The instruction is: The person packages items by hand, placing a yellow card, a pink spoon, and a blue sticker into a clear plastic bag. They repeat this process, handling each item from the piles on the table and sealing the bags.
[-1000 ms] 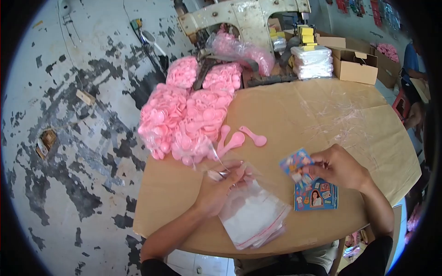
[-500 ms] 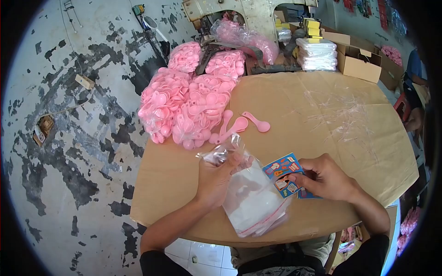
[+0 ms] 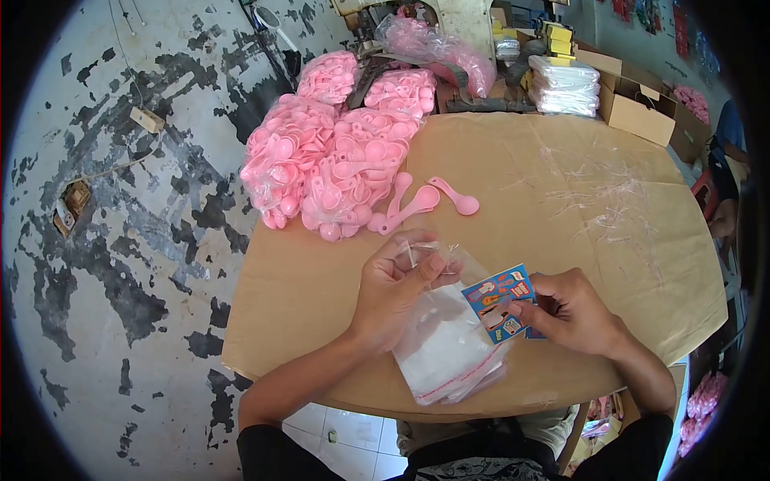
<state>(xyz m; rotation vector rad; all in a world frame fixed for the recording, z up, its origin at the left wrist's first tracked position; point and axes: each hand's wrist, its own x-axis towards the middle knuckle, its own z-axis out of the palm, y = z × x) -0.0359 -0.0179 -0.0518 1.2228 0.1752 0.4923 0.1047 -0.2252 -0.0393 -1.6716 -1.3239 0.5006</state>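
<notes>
Cardboard box (image 3: 638,120), perhaps a red stool (image 3: 705,196)

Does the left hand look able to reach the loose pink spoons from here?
Probably yes: the loose pink spoons lie just beyond the left hand, nothing visibly blocking the way, though it holds clear plastic.

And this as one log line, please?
left hand holds clear plastic bag | right hand holds blue illustrated card | pink spoons on table
</notes>
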